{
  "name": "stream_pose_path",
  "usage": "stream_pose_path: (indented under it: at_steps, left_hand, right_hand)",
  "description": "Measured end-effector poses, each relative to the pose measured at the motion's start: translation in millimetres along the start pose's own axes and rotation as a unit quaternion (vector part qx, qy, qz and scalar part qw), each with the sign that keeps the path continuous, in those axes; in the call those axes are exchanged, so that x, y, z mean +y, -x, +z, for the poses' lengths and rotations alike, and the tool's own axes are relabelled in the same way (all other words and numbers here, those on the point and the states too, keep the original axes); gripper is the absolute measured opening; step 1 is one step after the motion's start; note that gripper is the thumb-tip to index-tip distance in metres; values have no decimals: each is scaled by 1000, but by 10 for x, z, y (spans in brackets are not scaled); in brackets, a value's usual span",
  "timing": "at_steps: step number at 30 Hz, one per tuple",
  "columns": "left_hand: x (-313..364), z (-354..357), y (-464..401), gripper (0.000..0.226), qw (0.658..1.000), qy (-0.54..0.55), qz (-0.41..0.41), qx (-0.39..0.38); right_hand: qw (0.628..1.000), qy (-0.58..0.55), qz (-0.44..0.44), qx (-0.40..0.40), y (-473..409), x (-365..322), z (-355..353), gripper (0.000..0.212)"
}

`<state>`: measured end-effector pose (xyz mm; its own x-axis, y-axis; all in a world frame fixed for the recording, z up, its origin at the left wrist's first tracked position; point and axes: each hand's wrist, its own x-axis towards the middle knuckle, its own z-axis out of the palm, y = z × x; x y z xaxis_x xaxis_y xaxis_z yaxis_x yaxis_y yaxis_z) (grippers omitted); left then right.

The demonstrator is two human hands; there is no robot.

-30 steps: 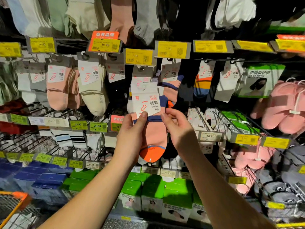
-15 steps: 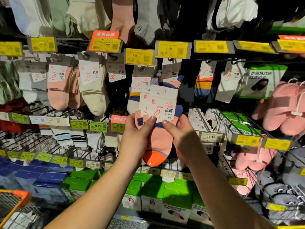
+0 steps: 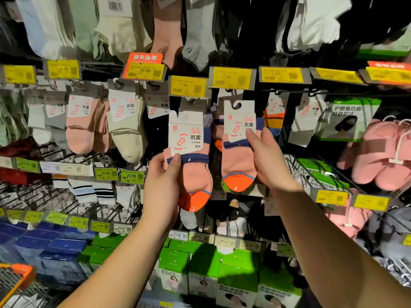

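Observation:
I hold two like pairs of pink socks with navy cuffs and orange toes, each on a white card label. My left hand [image 3: 163, 187] grips the left sock pair [image 3: 193, 174], thumb on its navy cuff. My right hand [image 3: 268, 161] grips the right sock pair [image 3: 236, 165], thumb on the card label, a little higher than the left one. The right pair's hanger hook [image 3: 236, 105] sits just under a yellow 7.99 price tag [image 3: 231, 77]. Both pairs hang in front of the sock rack, side by side and apart.
Rows of hanging socks [image 3: 124, 121] fill the rack, with yellow price tags on the rails. Pink slippers [image 3: 382, 156] hang at the right. Green boxes [image 3: 235, 270] and blue packs [image 3: 51, 243] stand on the bottom shelf. An orange-rimmed shopping cart [image 3: 15, 278] is at the lower left.
Earlier both hands held the socks together in one bunch. Now the two pairs are split, the left hand lower left, the right hand raised to the right.

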<state>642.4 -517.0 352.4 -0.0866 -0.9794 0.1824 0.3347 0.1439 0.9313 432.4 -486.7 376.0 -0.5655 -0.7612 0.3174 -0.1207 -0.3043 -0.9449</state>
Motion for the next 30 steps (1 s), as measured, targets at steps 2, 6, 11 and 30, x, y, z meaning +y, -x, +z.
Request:
stream_pose_path:
  at_steps: [2, 6, 11, 30]
  left_hand:
    - [20, 9, 8, 8, 1000, 8, -4, -6]
    - [71, 28, 17, 21, 1000, 6, -3, -10]
    - [66, 21, 7, 10, 1000, 14, -11, -17]
    - [107, 46, -35, 11, 999, -10, -13, -40]
  right_hand:
    - [999, 41, -27, 2, -125, -54, 38, 18]
    - [995, 74, -60, 18, -372, -161, 126, 10]
    - [993, 87, -68, 30, -589, -211, 186, 4]
    - [940, 332, 50, 61, -970, 24, 178, 65]
